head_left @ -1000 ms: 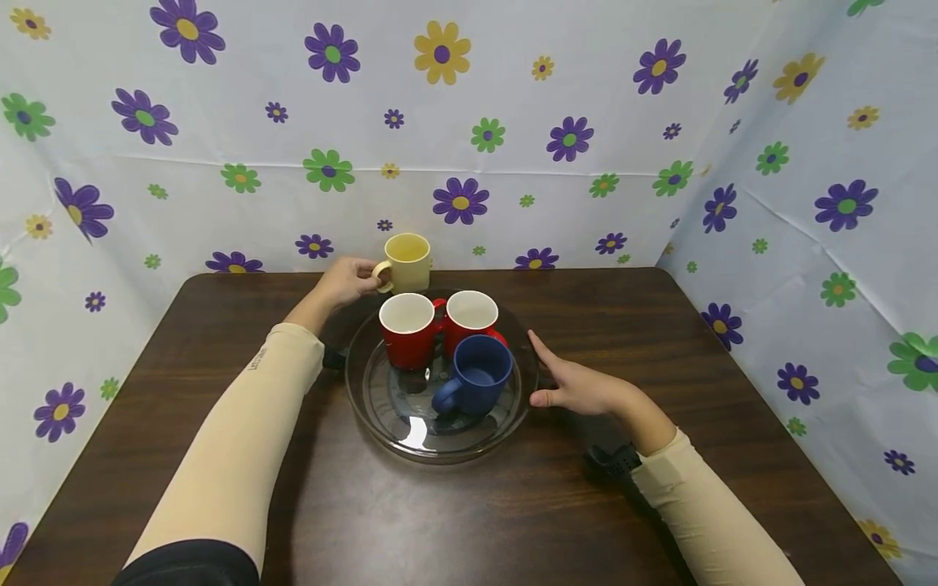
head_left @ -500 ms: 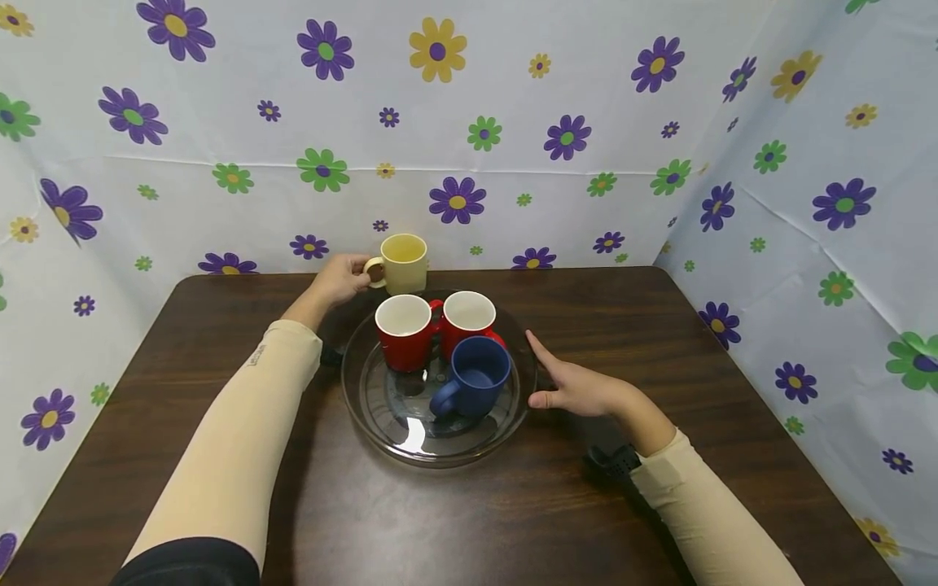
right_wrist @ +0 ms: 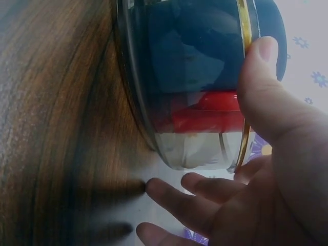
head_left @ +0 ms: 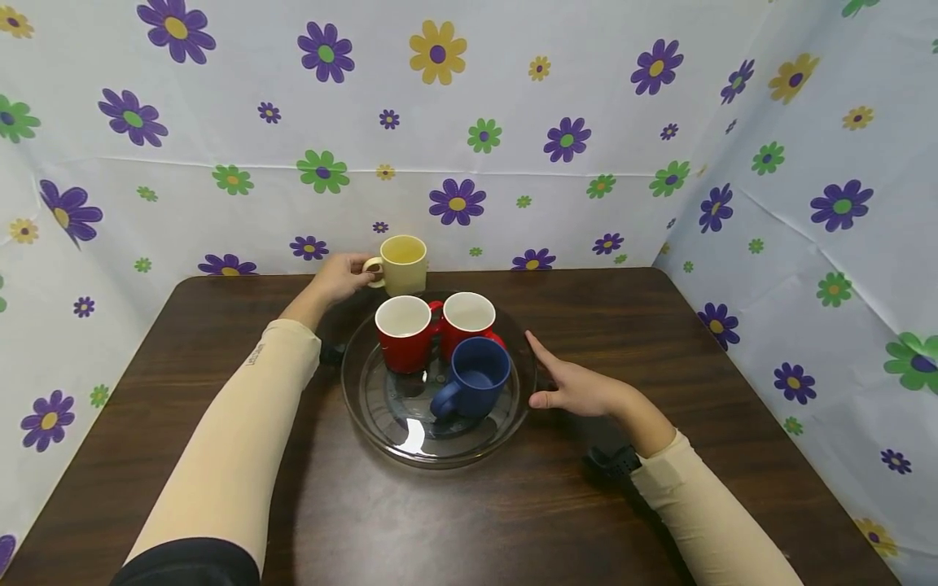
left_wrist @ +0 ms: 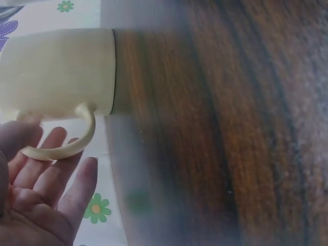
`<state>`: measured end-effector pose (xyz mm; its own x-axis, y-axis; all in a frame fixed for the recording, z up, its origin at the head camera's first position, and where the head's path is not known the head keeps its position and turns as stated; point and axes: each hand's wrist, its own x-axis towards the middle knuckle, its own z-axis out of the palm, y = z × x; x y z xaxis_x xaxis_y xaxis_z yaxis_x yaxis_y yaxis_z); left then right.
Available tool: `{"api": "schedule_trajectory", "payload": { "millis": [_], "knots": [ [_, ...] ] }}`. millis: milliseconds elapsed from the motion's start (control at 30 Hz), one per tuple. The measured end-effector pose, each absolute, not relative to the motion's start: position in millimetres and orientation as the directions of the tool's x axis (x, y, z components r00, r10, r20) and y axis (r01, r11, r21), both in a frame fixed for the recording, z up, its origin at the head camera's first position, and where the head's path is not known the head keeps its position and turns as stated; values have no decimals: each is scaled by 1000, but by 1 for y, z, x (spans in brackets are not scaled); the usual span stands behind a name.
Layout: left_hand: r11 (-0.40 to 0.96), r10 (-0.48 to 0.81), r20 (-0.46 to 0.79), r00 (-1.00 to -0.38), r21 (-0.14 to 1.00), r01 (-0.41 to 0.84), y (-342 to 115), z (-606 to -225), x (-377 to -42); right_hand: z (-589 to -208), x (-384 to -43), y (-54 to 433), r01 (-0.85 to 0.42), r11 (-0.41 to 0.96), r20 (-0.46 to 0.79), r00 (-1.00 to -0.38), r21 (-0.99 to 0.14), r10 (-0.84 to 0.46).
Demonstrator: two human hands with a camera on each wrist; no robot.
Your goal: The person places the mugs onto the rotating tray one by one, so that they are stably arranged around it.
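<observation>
Just right of the left hand (head_left: 339, 281), a yellow mug (head_left: 405, 273), upright, beyond the glass dish (head_left: 432, 461). Fingers and thumb pinch its handle (left_wrist: 59, 153); whether the base touches the worktop (head_left: 366, 529) cannot be told. Judged rigid, fairly light, smooth, chippable; handle the surest hold. Right hand (head_left: 582, 387): fingers extended, thumb at the dish's rim. Dish, left of it, bears two red mugs (head_left: 405, 348) and a blue mug (head_left: 479, 384); likely heavy, slippery, breakable.
</observation>
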<state>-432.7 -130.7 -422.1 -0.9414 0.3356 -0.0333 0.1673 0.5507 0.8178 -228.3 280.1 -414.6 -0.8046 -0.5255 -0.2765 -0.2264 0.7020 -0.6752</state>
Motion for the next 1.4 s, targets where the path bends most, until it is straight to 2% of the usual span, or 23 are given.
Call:
{"api": "schedule_trajectory", "payload": {
  "millis": [233,500,767,1067,1400],
  "knots": [
    [469,321,-8,-947,870,152,-131,-419,-432,-407,-227,279,-224,681,-249,-815,-697,-523],
    [561,318,2,-948,806,190,-130,-419,-433,-403,-229,279,-243,677,-234,-814,-695,-532],
    [531,276,-20,-961,837,135,-128,-424,-434,-403,-228,279,-234,695,-240,-825,-680,-512],
    [571,210,20,-977,809,139,-126,-428,-434,-404,-226,277,-216,700,-242,-836,-681,-492],
    [555,177,6,-984,825,105,-125,-428,-432,-408,-227,275,-254,663,-205,-821,-705,-533]
  ]
}}
